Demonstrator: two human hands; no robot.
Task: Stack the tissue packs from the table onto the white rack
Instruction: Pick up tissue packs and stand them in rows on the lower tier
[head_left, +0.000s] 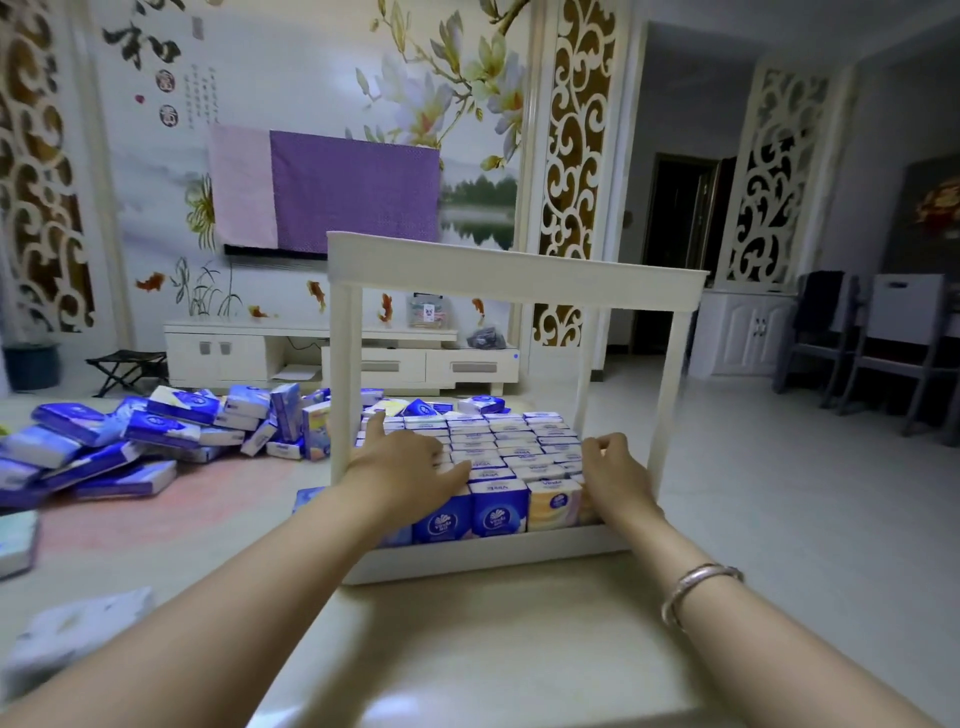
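The white rack (511, 275) stands on the table in front of me, its lower shelf filled with upright blue and white tissue packs (498, 452) in tight rows. My left hand (410, 467) lies flat on the tops of the packs at the shelf's left side, fingers straight. My right hand (615, 467) reaches in at the right side with its fingers curled against the end of the front rows; I cannot tell if it holds a pack. A loose pile of tissue packs (171, 431) lies on the table to the left.
The rack's top bar and thin white posts (343, 374) frame the shelf. More packs (21, 540) lie at the table's left edge. A bracelet (698, 587) sits on my right wrist. A TV cabinet (337, 353) and chairs (857, 343) stand behind.
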